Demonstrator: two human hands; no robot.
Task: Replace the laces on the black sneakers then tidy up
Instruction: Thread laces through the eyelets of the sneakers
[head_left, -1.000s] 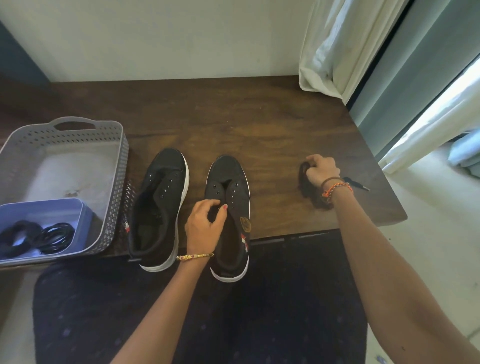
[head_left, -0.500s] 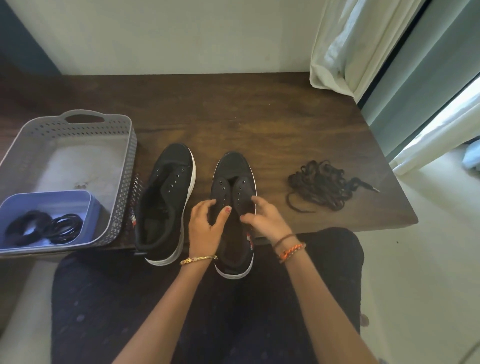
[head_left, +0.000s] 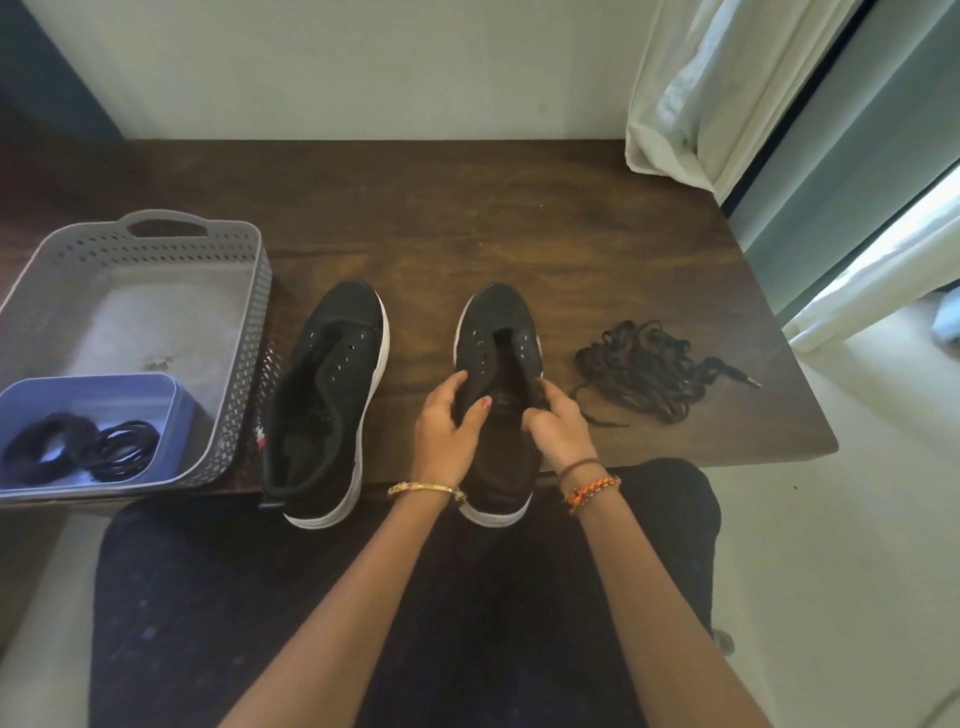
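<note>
Desk-top: both hands, left (head_left: 451, 422) and right (head_left: 557, 427), clamp the unlaced sneaker (head_left: 497, 395), toe pointing away, laces (head_left: 647, 368) just right of it.

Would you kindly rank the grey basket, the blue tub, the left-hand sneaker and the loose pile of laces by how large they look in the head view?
1. Grey basket
2. Left-hand sneaker
3. Blue tub, partly cut off by the frame edge, so unsure against the sneaker
4. Pile of laces
</note>
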